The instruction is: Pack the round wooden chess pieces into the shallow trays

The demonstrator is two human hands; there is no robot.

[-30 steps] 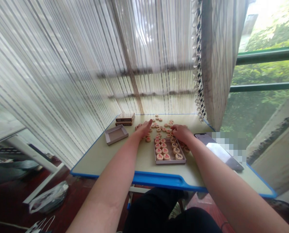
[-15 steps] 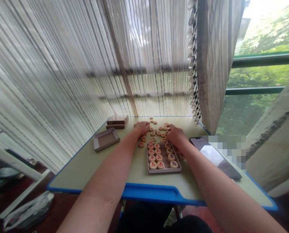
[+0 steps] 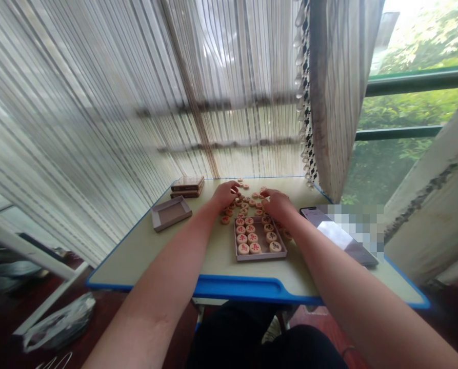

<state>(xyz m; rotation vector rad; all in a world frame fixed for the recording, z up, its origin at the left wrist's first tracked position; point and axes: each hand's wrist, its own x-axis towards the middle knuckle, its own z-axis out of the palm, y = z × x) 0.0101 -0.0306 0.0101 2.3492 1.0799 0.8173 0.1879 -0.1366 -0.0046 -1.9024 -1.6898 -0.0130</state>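
My left hand (image 3: 225, 195) hovers over the left side of a loose pile of round wooden Chinese chess pieces (image 3: 244, 210), its fingers curved and apart. At the pile's right side, my right hand (image 3: 278, 205) reaches in with fingers extended among the pieces. Nothing held shows in either hand, though some fingertips are partly hidden. Nearer to me lies a shallow grey box (image 3: 261, 257). Inside it, two columns of red-marked pieces (image 3: 253, 238) fill the left, and a column of black-marked pieces (image 3: 271, 237) runs along the right, with a gap between.
A shallow box lid (image 3: 171, 212) lies on the left of the table (image 3: 136, 261), in front of stacked brown boxes (image 3: 187, 186). A dark flat device (image 3: 338, 236) rests on the right. Striped curtains (image 3: 232, 113) hang behind the table.
My left hand has lifted slightly and its fingers have spread. The right hand has shifted a little among the pieces. The whole view has tilted slightly; the box's contents look the same.
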